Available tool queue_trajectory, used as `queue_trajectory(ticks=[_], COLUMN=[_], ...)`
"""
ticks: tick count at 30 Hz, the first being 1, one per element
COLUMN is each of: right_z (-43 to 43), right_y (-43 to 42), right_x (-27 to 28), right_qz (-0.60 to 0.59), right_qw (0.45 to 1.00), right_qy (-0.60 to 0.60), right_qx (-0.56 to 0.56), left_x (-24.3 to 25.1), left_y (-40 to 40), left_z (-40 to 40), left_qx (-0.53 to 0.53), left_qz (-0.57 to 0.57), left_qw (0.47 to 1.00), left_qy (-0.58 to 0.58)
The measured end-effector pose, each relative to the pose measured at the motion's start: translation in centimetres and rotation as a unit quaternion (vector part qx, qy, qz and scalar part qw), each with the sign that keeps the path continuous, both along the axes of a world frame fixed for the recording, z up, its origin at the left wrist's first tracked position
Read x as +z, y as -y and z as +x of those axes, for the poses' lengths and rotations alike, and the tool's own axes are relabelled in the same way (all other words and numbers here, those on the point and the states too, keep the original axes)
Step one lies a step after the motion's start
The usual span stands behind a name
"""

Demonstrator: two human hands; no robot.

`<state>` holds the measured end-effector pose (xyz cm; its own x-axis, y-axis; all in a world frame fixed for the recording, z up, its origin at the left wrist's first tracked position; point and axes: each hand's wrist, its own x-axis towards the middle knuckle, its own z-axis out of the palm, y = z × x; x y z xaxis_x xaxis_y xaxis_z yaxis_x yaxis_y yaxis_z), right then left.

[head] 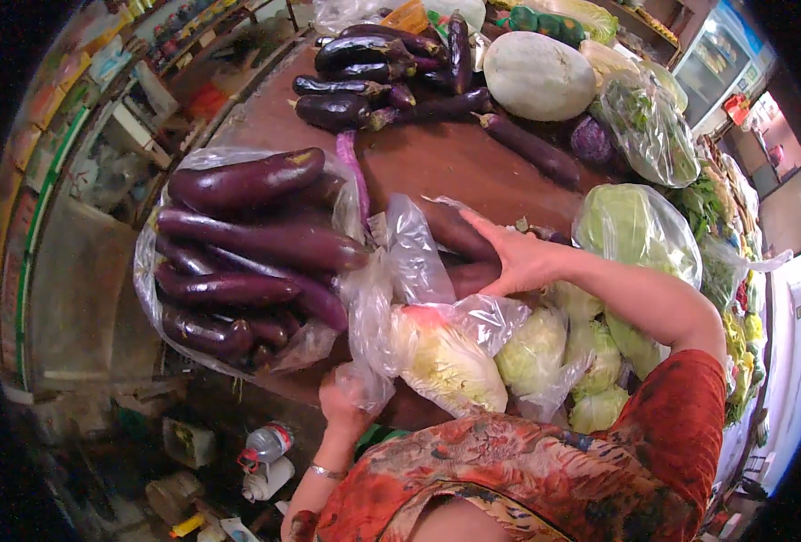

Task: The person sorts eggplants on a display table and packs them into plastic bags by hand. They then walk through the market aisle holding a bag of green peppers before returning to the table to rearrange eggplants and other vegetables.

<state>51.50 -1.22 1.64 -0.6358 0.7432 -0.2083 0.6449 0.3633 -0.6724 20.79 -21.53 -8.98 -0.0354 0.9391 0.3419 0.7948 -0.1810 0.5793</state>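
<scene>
My left hand has its fingers closed on the gathered edge of a clear plastic bag. The bag lies on its side and holds several long purple eggplants. Across the ends of a pair of eggplants beside the bag's mouth, my right hand is spread wide, thumb and fingers on either side of them. Part of those eggplants is hidden by the hand and the plastic. Close below sits a wrapped napa cabbage.
Dark eggplants are piled at the table's far side, near a pale winter melon. A single eggplant lies on the brown tabletop. Bagged cabbages crowd the right. A plastic bottle is below the table's left edge.
</scene>
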Motion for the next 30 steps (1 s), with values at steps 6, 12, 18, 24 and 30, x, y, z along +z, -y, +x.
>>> queue_trajectory(ticks=[6,12,18,24,30], right_z=[-0.6,0.4,1.2,3.2,7.5], right_y=[2.7,2.6,1.5,-0.1,0.8], right_x=[2.1,0.4,-0.3,0.6,7.5], right_qz=[0.087,0.056,0.034,0.029,-0.134], right_qw=[0.985,0.994,0.997,0.999,0.942], right_qy=[0.148,0.088,0.058,-0.035,-0.203], right_qx=[0.02,0.023,0.025,0.02,-0.232], left_x=[0.1,-0.3,-0.2,0.6,0.8], left_y=[-0.9,-1.0,-1.2,-1.4,-1.7], left_z=[0.0,-0.2,-0.4,0.3,0.4], left_qx=[-0.024,-0.038,-0.067,-0.016,-0.025], left_qz=[0.006,0.005,0.044,-0.011,0.036], left_qw=[0.998,0.999,0.989,0.99,0.996], left_qy=[-0.061,-0.037,-0.121,-0.139,-0.078])
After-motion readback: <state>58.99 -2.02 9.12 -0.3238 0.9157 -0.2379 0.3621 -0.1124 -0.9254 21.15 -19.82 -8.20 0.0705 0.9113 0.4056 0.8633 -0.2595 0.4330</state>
